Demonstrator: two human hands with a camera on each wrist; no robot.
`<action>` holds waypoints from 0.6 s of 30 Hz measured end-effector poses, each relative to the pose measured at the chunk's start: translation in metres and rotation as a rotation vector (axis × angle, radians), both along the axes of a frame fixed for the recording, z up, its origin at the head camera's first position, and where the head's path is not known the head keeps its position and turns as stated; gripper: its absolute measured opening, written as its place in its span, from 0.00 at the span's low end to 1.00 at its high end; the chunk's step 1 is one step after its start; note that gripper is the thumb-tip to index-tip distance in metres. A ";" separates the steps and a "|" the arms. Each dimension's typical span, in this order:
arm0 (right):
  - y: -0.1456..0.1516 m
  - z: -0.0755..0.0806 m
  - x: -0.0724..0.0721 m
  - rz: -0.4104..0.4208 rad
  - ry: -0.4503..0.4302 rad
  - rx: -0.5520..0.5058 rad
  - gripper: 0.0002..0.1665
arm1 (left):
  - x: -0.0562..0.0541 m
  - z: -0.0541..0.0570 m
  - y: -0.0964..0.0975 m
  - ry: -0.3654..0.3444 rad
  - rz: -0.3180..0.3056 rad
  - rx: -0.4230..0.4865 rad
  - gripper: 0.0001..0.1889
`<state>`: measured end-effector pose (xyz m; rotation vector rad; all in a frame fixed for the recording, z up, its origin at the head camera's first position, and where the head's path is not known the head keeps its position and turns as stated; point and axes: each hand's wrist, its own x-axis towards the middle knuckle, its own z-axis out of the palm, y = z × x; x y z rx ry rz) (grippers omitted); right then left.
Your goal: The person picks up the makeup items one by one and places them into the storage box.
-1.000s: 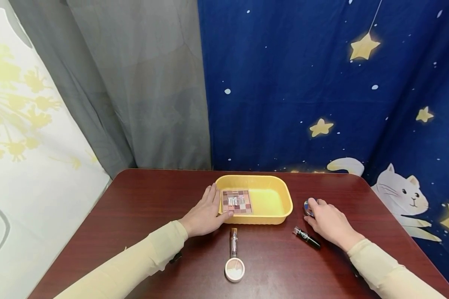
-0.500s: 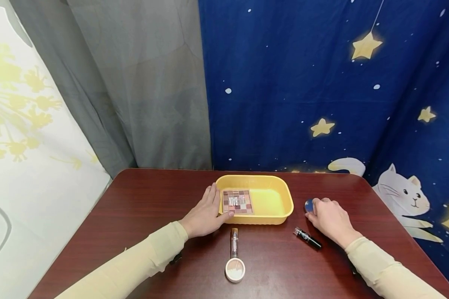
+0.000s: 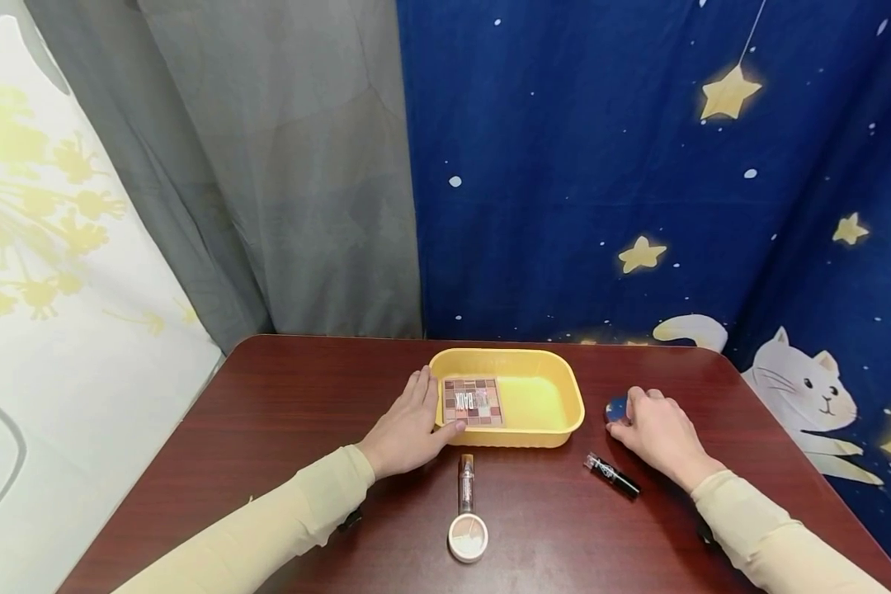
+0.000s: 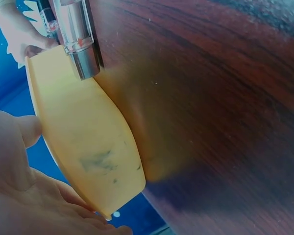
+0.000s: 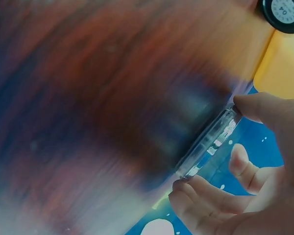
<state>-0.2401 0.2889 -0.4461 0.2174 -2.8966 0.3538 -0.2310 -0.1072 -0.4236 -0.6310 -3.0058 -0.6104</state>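
My left hand point(image 3: 408, 429) lies against the left end of the yellow tray point(image 3: 542, 436), fingers straight along its rim and thumb over the front edge. Inside that end lies an eyeshadow palette point(image 3: 473, 402) with checkered shades. To the tray's right, my right hand point(image 3: 659, 437) pinches a round compact point(image 3: 615, 409) with a blue top. The right wrist view has the compact's clear side point(image 5: 208, 144) between thumb and fingertips, close above or on the table; I cannot tell which. Below that hand lies a black lipstick tube point(image 3: 612, 476) with a clear end.
In front of the tray lies a slim tube point(image 3: 465, 485) with a gold-coloured end. A round white-rimmed powder pot point(image 3: 467, 537) stands at its near end. The dark red wooden table point(image 3: 304, 371) backs onto grey and blue curtains point(image 3: 594, 165).
My right hand's fingers have shifted slightly on the compact, and more of its blue top shows. The left hand stays at the tray's end.
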 end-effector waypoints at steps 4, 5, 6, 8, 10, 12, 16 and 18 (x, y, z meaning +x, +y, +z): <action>-0.002 0.002 0.000 -0.004 -0.002 -0.031 0.26 | 0.001 0.000 0.000 0.013 0.010 0.002 0.50; -0.003 0.002 0.000 -0.005 -0.002 -0.037 0.27 | 0.001 0.000 0.000 0.017 0.012 0.001 0.50; -0.004 0.003 0.000 -0.006 -0.002 -0.042 0.27 | 0.001 0.000 0.000 0.018 0.014 0.002 0.50; -0.005 0.004 0.001 -0.010 0.002 -0.048 0.28 | 0.001 0.000 0.000 0.017 0.017 0.004 0.51; -0.006 0.005 0.000 -0.006 0.012 -0.053 0.29 | 0.001 0.000 0.000 0.011 0.019 0.007 0.51; -0.007 0.006 0.000 0.003 0.032 -0.056 0.31 | 0.002 0.000 0.000 0.011 0.018 0.011 0.51; -0.009 0.008 -0.002 0.028 0.068 -0.049 0.40 | 0.001 -0.001 0.000 0.027 0.016 0.010 0.51; -0.010 0.010 -0.003 0.036 0.076 -0.036 0.44 | 0.002 -0.001 0.000 0.030 0.016 0.013 0.51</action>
